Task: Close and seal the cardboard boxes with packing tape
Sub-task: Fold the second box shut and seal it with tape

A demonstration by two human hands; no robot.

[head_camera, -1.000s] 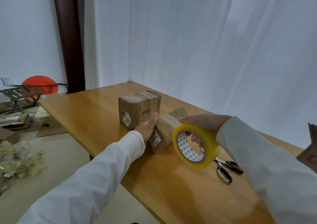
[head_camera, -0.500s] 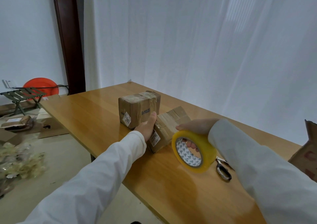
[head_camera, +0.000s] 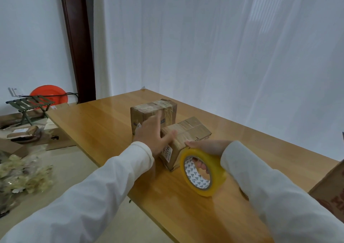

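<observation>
Two small cardboard boxes sit on the wooden table [head_camera: 104, 120]. The far box [head_camera: 149, 110] stands upright and is wrapped in tape. The near box [head_camera: 188, 136] lies at an angle with tape across its top. My left hand [head_camera: 154, 136] is blurred, fingers spread, at the near box's left end, with the thumb touching its top. My right hand [head_camera: 206, 149] holds a yellowish tape roll [head_camera: 202, 172] on edge against the near box's right front corner, fingers through the core.
A larger cardboard box [head_camera: 331, 188] shows at the right edge. On the floor to the left are flattened cardboard [head_camera: 57, 138], a green folding stool [head_camera: 29, 105], an orange disc [head_camera: 49, 94] and a pale leafy pile [head_camera: 22, 177]. White curtains hang behind the table.
My left hand let go of the near box's end and spread its fingers upward. My right hand lowered the tape roll to the table beside the near box. The scissors are now hidden behind my right arm.
</observation>
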